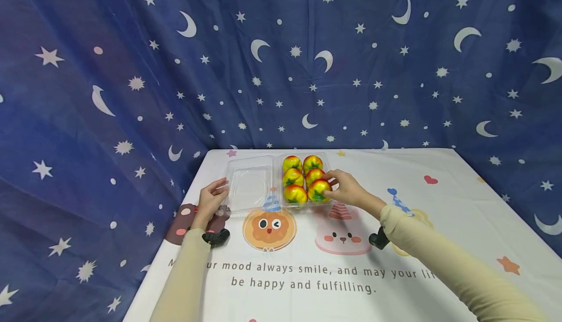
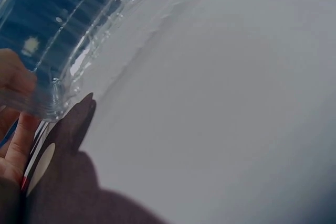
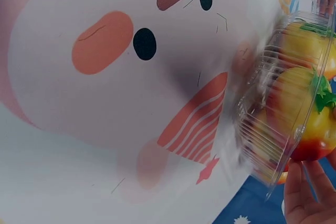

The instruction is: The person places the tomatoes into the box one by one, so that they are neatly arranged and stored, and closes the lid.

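A clear plastic clamshell box (image 1: pixel 332 200) stands open near the back of the table, its lid (image 1: pixel 250 185) folded out to the left. Yellow-and-red persimmons (image 1: pixel 292 178) with green leafy tops fill it in two columns. My right hand (image 1: pixel 349 189) grips the front right persimmon (image 1: pixel 319 191), thumb at the front and fingers at the far side; the right wrist view shows that persimmon (image 3: pixel 302 108) behind the clear wall, fingertips against it. At the lid's left edge, my left hand (image 1: pixel 212 199) pinches the plastic, the thumb partly seen through the lid (image 2: pixel 52 51).
A white tablecloth (image 1: pixel 272 307) printed with cartoon faces and lettering covers the table. Behind and to the left hangs a dark blue curtain (image 1: pixel 281 58) with moons and stars. Each wrist wears a black camera strap, such as the left one (image 1: pixel 216 237).
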Available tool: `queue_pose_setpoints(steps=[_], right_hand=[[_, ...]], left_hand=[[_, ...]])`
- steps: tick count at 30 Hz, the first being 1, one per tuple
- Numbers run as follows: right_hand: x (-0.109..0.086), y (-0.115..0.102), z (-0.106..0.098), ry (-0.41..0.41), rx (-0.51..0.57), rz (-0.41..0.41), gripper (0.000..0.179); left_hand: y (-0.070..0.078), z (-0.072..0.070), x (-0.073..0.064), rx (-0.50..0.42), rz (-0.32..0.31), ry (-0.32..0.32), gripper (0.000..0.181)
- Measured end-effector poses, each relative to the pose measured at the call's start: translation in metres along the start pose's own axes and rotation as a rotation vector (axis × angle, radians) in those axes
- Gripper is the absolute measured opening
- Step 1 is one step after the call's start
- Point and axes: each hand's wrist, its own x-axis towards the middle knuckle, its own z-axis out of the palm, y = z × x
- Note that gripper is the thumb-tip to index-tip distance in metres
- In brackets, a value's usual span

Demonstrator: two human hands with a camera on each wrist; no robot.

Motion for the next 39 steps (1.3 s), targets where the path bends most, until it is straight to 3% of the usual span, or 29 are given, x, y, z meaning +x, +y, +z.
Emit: queue_pose_setpoints(steps=[4, 9, 11, 17, 24, 30, 34, 39], right_hand=[[0.003, 0.0, 0.002, -0.006, 0.003, 0.004, 0.045], [0.004, -0.001, 0.004, -0.019, -0.025, 0.009, 0.046], [0.004, -0.001, 0.005, -0.029, -0.049, 0.006, 0.047], [0.004, 0.002, 0.008, -0.031, -0.081, -0.005, 0.047], [0.004, 0.008, 0.011, -0.016, -0.06, -0.022, 0.046], [-0.002, 0.012, 0.011, 0.047, 0.014, -0.015, 0.041], [-0.007, 0.016, 0.009, 0.115, 0.021, 0.02, 0.038], [-0.007, 0.022, 0.007, 0.147, 0.038, 0.046, 0.039]], left_hand=[[0.002, -0.003, -0.001, 0.006, 0.004, -0.013, 0.046], [0.023, -0.004, -0.008, -0.039, -0.025, -0.068, 0.047], [0.021, -0.003, -0.007, -0.034, -0.012, -0.072, 0.047], [-0.002, 0.0, 0.001, -0.045, 0.1, -0.026, 0.046], [0.003, 0.003, 0.003, -0.014, -0.002, -0.047, 0.048], [0.018, 0.0, 0.0, 0.021, -0.067, -0.158, 0.051], [0.027, -0.002, 0.002, 0.063, -0.069, -0.214, 0.054], [0.036, -0.005, 0.006, 0.087, -0.066, -0.193, 0.056]])
